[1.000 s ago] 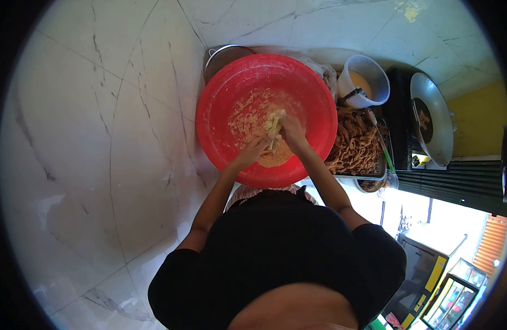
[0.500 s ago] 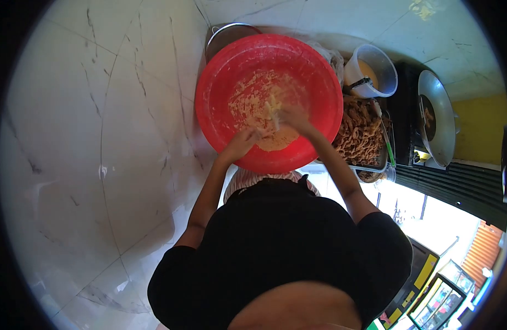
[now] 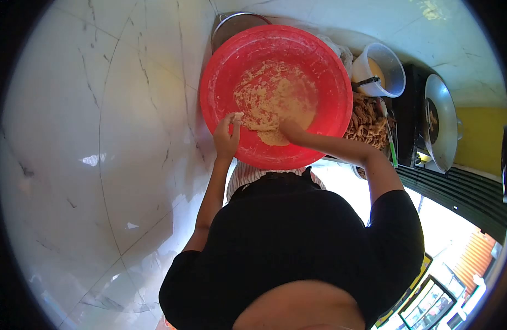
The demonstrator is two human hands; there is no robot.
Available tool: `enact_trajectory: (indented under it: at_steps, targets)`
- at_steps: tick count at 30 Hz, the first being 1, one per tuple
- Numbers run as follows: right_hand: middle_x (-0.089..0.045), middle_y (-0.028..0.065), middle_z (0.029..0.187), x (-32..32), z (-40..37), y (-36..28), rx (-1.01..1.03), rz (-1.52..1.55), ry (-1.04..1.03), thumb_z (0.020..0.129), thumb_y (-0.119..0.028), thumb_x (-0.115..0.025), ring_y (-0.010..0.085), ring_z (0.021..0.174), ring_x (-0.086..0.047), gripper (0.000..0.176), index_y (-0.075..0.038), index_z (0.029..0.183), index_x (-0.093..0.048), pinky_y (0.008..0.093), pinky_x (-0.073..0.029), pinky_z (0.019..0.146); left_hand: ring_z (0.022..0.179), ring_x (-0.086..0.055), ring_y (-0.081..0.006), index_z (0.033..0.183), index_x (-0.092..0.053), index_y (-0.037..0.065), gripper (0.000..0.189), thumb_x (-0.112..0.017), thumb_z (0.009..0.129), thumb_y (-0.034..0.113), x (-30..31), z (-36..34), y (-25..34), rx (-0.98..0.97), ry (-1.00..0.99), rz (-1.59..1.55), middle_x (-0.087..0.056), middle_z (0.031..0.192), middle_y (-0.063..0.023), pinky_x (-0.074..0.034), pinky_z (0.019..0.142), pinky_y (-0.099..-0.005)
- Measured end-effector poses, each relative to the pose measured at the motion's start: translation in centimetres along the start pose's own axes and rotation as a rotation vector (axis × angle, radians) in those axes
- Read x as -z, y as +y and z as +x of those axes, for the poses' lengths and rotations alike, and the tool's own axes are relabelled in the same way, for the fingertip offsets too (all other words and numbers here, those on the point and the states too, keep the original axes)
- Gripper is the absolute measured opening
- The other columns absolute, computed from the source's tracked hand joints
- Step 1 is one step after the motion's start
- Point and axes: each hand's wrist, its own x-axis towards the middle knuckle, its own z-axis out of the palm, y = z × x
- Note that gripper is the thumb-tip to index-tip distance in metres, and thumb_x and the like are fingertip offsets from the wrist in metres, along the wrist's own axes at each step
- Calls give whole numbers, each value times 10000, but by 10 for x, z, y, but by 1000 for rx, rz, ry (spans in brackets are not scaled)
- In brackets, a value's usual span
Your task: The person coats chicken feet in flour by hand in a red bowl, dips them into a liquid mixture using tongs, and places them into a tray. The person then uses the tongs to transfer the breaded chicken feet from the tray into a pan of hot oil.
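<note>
A wide red basin holds pale yellowish flour, loose and crumbly, heaped toward the side nearest me. At the basin's left rim is my left hand, thumb and forefinger drawn together at the tips. A small whitish bit shows there; whether it is a piece of food or caked flour I cannot make out. My right hand reaches in from the right and is down at the near edge of the flour. Its fingers are blurred and partly hidden, so their grip does not show.
Right of the basin lies a tray of browned fried strips with green-handled tongs. Behind it stands a white bucket with yellowish liquid. A wok sits on a black stove farther right. A tiled wall borders the left.
My left hand has drawn back left to the basin's rim. My right hand has gone lower into the flour; the pale piece seen by it earlier no longer shows. The view has shifted slightly.
</note>
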Motion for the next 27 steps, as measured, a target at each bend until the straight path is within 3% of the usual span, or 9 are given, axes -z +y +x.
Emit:
enact_trajectory:
  at_steps: [2, 5, 11, 17, 20, 22, 23, 25, 27]
  targets:
    - [-594, 209, 738, 9, 0, -22, 19, -136, -92, 706, -53, -488, 343, 739, -603, 137, 11, 701, -609, 406, -487, 619, 721, -593, -185, 912, -580, 4, 204, -467, 866, 169, 1, 1, 4, 87, 73, -129, -614, 812, -108, -448, 679, -285]
    - [-592, 216, 705, 10, 4, -40, 85, 107, -150, 712, -42, -467, 346, 719, -605, 155, 15, 704, -611, 405, -490, 621, 686, -581, -126, 878, -593, -1, 242, -435, 893, 181, 1, 0, 1, 69, 93, -168, -616, 785, -75, -445, 659, -253]
    - [-572, 249, 718, 3, 29, -71, -3, 320, -219, 735, -107, -490, 380, 670, -575, 180, 50, 760, -575, 438, -450, 615, 630, -549, -136, 833, -594, -1, 261, -416, 893, 181, -2, 0, 3, 72, 177, -230, -581, 683, -77, -429, 603, -258]
    - [-548, 251, 661, 2, 34, -88, -52, 611, 120, 741, -215, -576, 372, 610, -545, 268, 49, 698, -558, 419, -422, 567, 605, -532, -127, 828, -593, -7, 287, -400, 903, 191, -2, 0, 1, 82, 172, -223, -563, 654, -72, -420, 590, -253]
    - [-562, 218, 657, 27, 35, -89, -56, 626, -6, 738, -221, -592, 283, 584, -555, 254, 32, 732, -580, 370, -422, 541, 598, -513, -115, 824, -593, -12, 301, -399, 907, 202, -6, 0, -5, 84, 200, -284, -539, 631, -54, -410, 578, -251]
    - [-587, 133, 657, 59, 33, -85, -123, 787, -424, 764, -228, -596, 177, 608, -559, 246, 17, 777, -609, 314, -421, 542, 618, -519, -111, 827, -591, -15, 322, -380, 918, 210, -5, -1, -7, 94, 174, -284, -558, 670, -55, -419, 592, -245]
    - [-587, 133, 657, 61, 33, -78, -118, 787, -419, 764, -228, -596, 177, 608, -559, 246, 17, 777, -609, 314, -421, 542, 637, -526, -107, 829, -589, -18, 343, -361, 928, 218, -4, 0, -8, 109, 150, -284, -577, 708, -55, -429, 606, -238]
    - [-599, 56, 751, 63, 27, -63, -147, 1388, -395, 801, -242, -578, 113, 695, -554, 273, 22, 865, -609, 263, -417, 556, 649, -527, -108, 844, -587, -14, 337, -362, 928, 222, -3, 1, -10, 145, 143, -327, -577, 722, -54, -428, 623, -239]
    - [-593, 43, 806, 72, 24, -45, -206, 1540, -403, 823, -259, -555, 101, 752, -547, 288, 9, 922, -593, 245, -427, 605, 661, -528, -108, 858, -585, -10, 331, -363, 928, 226, -3, 4, -9, 179, 134, -371, -578, 735, -53, -428, 640, -239]
